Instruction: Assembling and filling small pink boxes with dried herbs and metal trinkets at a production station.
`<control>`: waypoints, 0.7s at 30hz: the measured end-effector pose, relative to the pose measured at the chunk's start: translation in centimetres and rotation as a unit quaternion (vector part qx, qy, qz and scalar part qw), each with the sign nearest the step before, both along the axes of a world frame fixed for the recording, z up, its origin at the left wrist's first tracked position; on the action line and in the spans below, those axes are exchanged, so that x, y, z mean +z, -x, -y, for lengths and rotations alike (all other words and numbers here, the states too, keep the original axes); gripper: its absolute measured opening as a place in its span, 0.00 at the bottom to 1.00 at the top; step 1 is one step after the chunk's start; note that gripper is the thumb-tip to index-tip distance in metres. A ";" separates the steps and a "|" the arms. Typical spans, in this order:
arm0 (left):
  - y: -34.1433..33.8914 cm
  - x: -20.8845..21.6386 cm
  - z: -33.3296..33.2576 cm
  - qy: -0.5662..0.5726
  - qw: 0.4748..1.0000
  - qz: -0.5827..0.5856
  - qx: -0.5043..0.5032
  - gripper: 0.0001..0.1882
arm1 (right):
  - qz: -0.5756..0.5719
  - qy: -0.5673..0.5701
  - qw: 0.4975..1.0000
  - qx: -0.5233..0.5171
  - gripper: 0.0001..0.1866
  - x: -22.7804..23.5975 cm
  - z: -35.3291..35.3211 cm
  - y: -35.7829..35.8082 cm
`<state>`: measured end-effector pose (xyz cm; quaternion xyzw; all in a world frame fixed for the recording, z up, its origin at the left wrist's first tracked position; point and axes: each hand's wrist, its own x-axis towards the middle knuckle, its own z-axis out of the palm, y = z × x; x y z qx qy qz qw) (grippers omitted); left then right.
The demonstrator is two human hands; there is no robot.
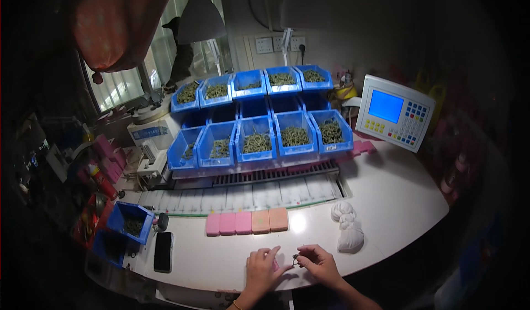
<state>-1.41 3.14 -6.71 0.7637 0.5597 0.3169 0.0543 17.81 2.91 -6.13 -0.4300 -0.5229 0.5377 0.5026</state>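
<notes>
My right hand [319, 263] pinches a small dark ring [295, 259] between thumb and fingertips, just above the near edge of the white worktop. Close beside it on the left, my left hand [261, 268] curls around a pink piece [275, 265], mostly hidden by the fingers; its thumb reaches toward the ring. Beyond both hands a row of several pink and peach blocks [243, 222] lies on the worktop. To the right of my right hand rests a white knotted cloth bundle [350, 235].
Blue bins [255, 156] with greenish-grey small pieces stand in two tiers at the back. A control panel with a blue screen [395, 113] is at the right. On the left lie a black phone [163, 252] and another blue bin [144, 215]. A grooved white strip [248, 195] crosses the worktop.
</notes>
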 end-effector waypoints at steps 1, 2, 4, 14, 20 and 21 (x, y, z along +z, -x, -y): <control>0.1 -0.2 0.2 0.007 1.000 -0.008 -0.011 0.36 | 0.012 0.000 1.000 0.002 0.14 0.0 -0.1 0.0; 0.3 -0.4 0.0 0.002 1.000 -0.006 -0.008 0.36 | 0.014 -0.005 1.000 0.005 0.14 -0.2 -0.2 0.0; 0.3 -0.3 0.2 0.011 1.000 -0.010 -0.025 0.37 | -0.016 0.031 0.999 0.000 0.14 -0.8 -0.3 -0.4; 3.4 0.6 0.8 0.057 0.998 0.004 -0.031 0.38 | -0.027 0.060 0.997 -0.026 0.14 -1.7 -0.9 -1.3; 5.6 0.1 1.4 0.070 0.995 0.067 -0.011 0.32 | -0.021 0.055 0.998 -0.017 0.14 -1.8 -0.9 -0.9; 5.5 0.4 1.4 0.061 0.993 0.103 -0.004 0.31 | -0.019 0.052 0.998 -0.017 0.14 -1.8 -0.9 -0.8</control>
